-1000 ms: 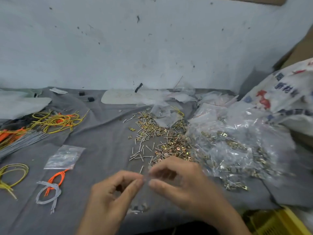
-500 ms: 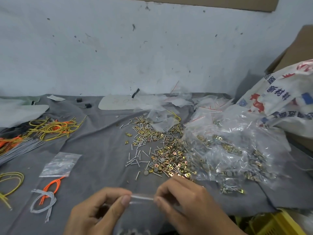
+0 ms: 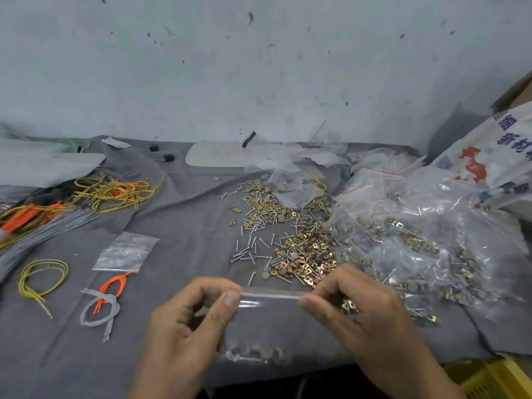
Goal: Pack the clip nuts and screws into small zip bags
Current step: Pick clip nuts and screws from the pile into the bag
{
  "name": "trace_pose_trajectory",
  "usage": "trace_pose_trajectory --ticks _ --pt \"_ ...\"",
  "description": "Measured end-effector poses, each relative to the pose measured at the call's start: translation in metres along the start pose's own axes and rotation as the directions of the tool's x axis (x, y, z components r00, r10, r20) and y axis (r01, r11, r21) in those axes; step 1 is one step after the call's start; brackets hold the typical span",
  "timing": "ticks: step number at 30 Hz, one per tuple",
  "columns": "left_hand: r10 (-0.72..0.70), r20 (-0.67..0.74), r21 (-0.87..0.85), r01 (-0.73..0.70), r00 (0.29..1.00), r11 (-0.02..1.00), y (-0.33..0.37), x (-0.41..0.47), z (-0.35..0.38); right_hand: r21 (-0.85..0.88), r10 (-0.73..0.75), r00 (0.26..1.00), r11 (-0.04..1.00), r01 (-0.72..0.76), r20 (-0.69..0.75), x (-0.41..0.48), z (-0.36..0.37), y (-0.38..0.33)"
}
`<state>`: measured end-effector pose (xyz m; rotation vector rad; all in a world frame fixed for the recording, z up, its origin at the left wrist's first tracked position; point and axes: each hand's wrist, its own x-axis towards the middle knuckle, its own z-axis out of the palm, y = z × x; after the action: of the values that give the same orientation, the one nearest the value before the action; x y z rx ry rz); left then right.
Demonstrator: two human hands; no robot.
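Between the two hands hangs the small zip bag (image 3: 259,318), its seal strip pinched at one end by the left hand (image 3: 184,326), at the other by the right hand (image 3: 368,321). Limp, slick film, likely bottom-heavy with hardware: hold the stiffer strip. Loose clip nuts and screws (image 3: 290,249) lie just beyond
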<state>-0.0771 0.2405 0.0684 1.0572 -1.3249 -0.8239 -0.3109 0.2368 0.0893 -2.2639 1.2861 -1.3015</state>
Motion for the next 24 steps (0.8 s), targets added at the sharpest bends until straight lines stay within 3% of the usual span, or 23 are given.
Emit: trace_pose_trajectory --ticks 7,9,11,12,15,18,21,24 --pt "-0.109 0.116 -0.016 0.112 0.987 0.994 -0.004 -0.003 0.014 0.113 -0.008 0.999 0.994 0.004 0.037 -0.003 0.017 0.005" --pt "-0.087 0.129 -0.019 0.090 0.988 0.996 -0.002 -0.001 0.024 0.280 0.083 0.992 0.954 -0.106 0.092 -0.005 0.018 0.007" --pt "-0.099 0.133 -0.047 0.106 0.986 0.993 -0.001 0.002 0.030 0.510 0.206 0.951 0.807 -0.299 0.232 -0.008 0.017 0.009" --pt "-0.100 0.122 -0.047 0.106 0.988 0.993 -0.002 0.004 0.032 0.534 0.246 0.920 0.755 -0.380 0.306 -0.011 0.018 0.012" --pt "-0.093 0.059 -0.023 0.094 0.994 0.995 -0.005 0.009 0.038 0.448 0.349 0.858 0.742 -0.499 0.378 -0.023 0.028 0.023" --pt "-0.095 0.024 0.030 0.094 0.995 0.995 -0.015 0.019 0.035 0.408 0.412 0.858 0.758 -0.509 0.306 -0.023 0.024 0.032" --pt "-0.076 0.009 0.215 0.072 0.997 0.974 -0.038 0.034 0.016 0.332 0.435 0.890 0.826 -0.455 0.137 -0.001 -0.008 0.045" --pt "-0.091 -0.087 0.403 0.119 0.992 0.907 -0.071 0.054 -0.015 0.283 0.492 0.867 0.845 -0.454 -0.076 0.040 -0.056 0.067"
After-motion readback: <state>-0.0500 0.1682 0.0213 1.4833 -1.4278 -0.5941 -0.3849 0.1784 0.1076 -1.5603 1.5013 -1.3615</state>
